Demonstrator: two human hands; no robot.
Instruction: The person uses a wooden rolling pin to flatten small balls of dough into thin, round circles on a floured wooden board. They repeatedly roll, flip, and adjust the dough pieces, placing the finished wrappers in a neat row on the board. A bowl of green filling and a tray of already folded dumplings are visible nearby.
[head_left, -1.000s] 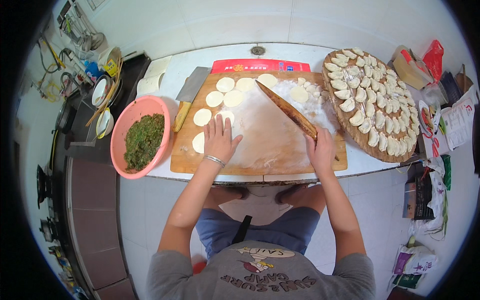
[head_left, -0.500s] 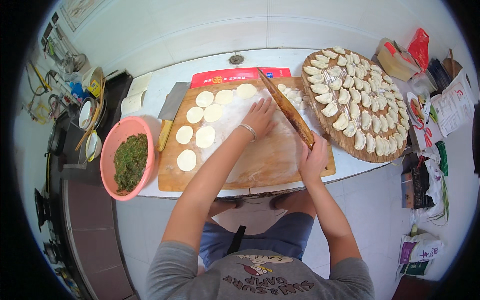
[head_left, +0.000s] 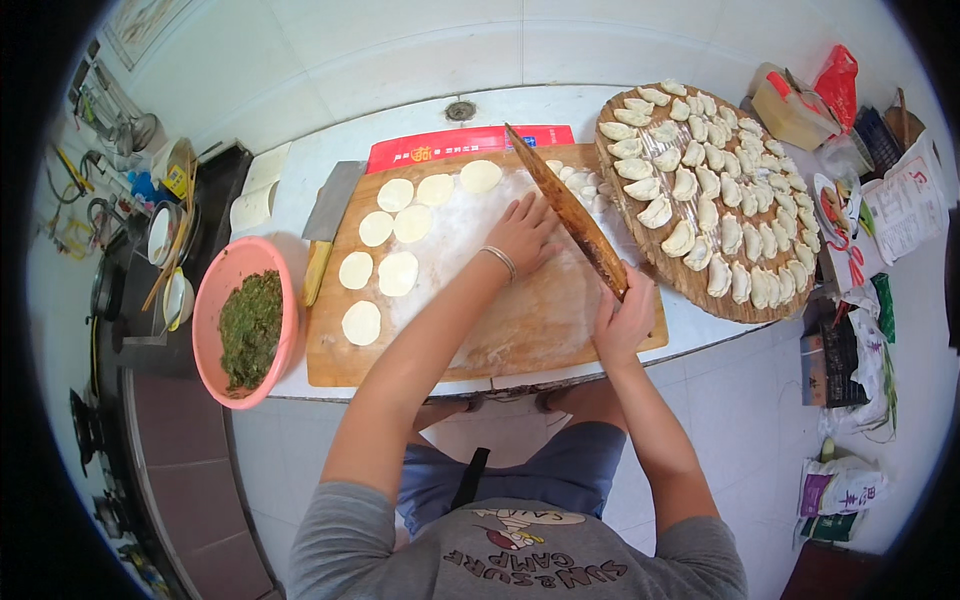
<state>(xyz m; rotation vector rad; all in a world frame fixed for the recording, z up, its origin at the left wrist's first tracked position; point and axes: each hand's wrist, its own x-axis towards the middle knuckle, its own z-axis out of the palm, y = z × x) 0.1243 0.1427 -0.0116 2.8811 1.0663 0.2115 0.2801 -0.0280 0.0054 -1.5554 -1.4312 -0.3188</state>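
Note:
In my right hand point(head_left: 625, 315) I grip the near end of a long, tapered wooden rolling pin point(head_left: 570, 215). It slants away to the far left over a floured wooden board point(head_left: 520, 335). My left hand point(head_left: 524, 235) lies palm down on the flour just left of the pin, fingers stretched out. Whatever may be under its palm is hidden. Several round dough wrappers point(head_left: 397, 273) are spread along the board's left side. Small dough pieces point(head_left: 582, 182) sit behind the pin at the far right, partly covered by it.
A round wooden board point(head_left: 668, 200) at the right carries many folded dumplings point(head_left: 684, 184). A cleaver point(head_left: 333, 205) lies along the main board's left edge. Beside it stands a pink bowl point(head_left: 212, 325) of chopped green filling point(head_left: 250, 330). A red sheet point(head_left: 470, 143) shows behind the board.
The whole view has shifted slightly, so the board and bowl appear a little further left. Both hands and the rolling pin keep nearly the same pose.

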